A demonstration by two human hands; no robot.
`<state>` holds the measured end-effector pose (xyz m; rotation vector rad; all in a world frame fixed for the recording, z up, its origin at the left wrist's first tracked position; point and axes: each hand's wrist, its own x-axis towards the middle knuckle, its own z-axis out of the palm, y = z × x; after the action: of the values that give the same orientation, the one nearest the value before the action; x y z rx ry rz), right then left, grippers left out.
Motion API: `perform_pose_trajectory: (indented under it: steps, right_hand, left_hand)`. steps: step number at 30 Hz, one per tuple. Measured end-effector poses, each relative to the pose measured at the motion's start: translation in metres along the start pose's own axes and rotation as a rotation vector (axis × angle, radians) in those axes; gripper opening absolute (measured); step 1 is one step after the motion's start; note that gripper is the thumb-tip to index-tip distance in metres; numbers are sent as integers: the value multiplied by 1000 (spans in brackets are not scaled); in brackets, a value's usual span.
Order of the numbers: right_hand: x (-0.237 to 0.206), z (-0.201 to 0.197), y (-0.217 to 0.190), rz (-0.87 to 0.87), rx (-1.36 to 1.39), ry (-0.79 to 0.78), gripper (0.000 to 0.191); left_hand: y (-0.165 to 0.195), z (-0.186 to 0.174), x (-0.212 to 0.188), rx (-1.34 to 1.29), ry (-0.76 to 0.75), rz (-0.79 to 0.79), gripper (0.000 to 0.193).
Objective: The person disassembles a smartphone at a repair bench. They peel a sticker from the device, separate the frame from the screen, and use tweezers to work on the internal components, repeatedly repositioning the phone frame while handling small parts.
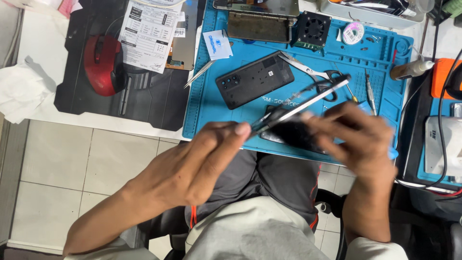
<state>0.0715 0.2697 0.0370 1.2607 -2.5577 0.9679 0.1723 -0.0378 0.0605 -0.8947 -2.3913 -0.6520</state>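
My left hand [199,166] pinches the near end of a thin phone frame or panel [308,103], held edge-on and slanting up to the right. My right hand [358,137] grips its dark, blurred middle part above the front edge of a blue work mat [211,110]. On the mat behind them lies a black phone back cover [254,79] with camera holes. Just right of the cover are scissors [313,77].
Tweezers [199,73] lie at the mat's left edge, screwdrivers [369,91] at its right. A small fan [313,29], a solder spool [353,32] and a metal plate [260,26] sit at the back. A red mouse [102,63] rests on a black pad beside papers [149,33].
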Motion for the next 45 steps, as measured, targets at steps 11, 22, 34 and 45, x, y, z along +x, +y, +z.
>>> perform_pose_trajectory:
  steps: [11, 22, 34, 45]
  right_hand:
    - [-31, -32, 61, 481, -387, 213, 46]
    - [-51, -16, 81, 440, -458, 304, 27]
    - [-29, 49, -39, 440, 1010, 466, 57]
    - [-30, 102, -36, 643, 1190, 511, 15]
  left_hand:
    - [4, 20, 8, 135, 93, 32, 50]
    - [20, 35, 29, 72, 125, 111, 44]
    - [33, 57, 33, 3, 106, 180, 51]
    - [30, 85, -6, -48, 124, 7, 54]
